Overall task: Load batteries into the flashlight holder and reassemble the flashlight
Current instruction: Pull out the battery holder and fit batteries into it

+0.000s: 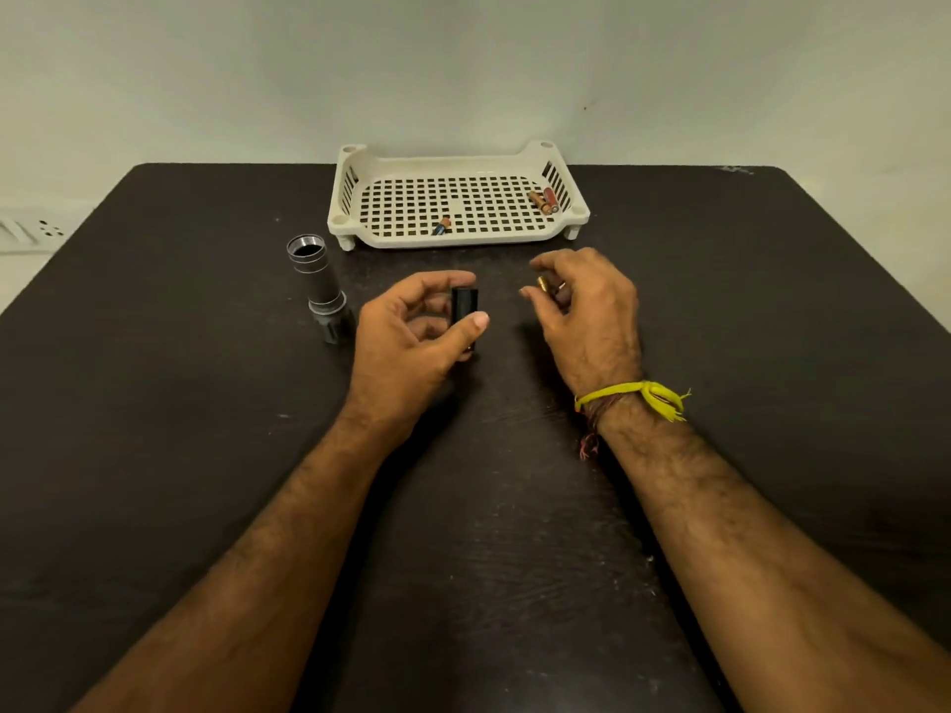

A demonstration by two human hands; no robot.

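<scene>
A flashlight body [320, 290] was left standing on the dark table [154, 403], open end up. Beside it, a black battery holder [464, 307] was pinched upright by the left hand [411, 331], while a battery [543, 283] was gripped in the right hand [586, 306]. Three more batteries were seen in the white basket [355, 162] behind.

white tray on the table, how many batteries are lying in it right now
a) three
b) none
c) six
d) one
a: the white tray holds one battery near its front edge and a pair of batteries lying together at its right end, while the right hand holds another outside the tray.
</scene>
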